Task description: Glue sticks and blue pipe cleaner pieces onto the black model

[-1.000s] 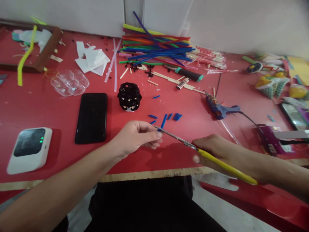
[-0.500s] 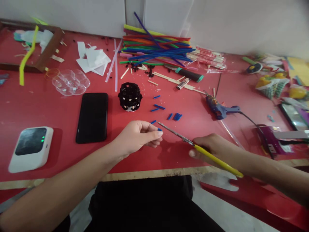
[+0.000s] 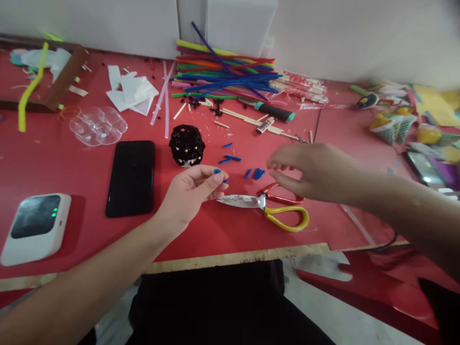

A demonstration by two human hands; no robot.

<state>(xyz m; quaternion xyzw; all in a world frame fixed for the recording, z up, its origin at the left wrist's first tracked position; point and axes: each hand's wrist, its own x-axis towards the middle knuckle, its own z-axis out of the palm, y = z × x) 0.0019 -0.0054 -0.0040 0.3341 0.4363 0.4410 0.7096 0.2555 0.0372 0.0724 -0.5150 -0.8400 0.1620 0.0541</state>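
Note:
My left hand pinches a short blue straw piece between thumb and fingertips, just above the red table. The scissors, with one yellow and one red handle loop, lie shut on the table right of that hand. My right hand hovers above the scissors handles, blurred, fingers loosely curled and reaching left toward several cut blue straw pieces. It holds nothing that I can see. A small black lattice ball stands just behind my left hand.
A black phone and a white device with a green light lie at the left. A pile of coloured straws lies at the back, with wooden sticks, a teal-capped tool, paper scraps and a clear plastic tray.
My right hand has put the scissors down on the table and lifted away, moving left toward the cut blue pieces. My left hand still pinches a blue piece.

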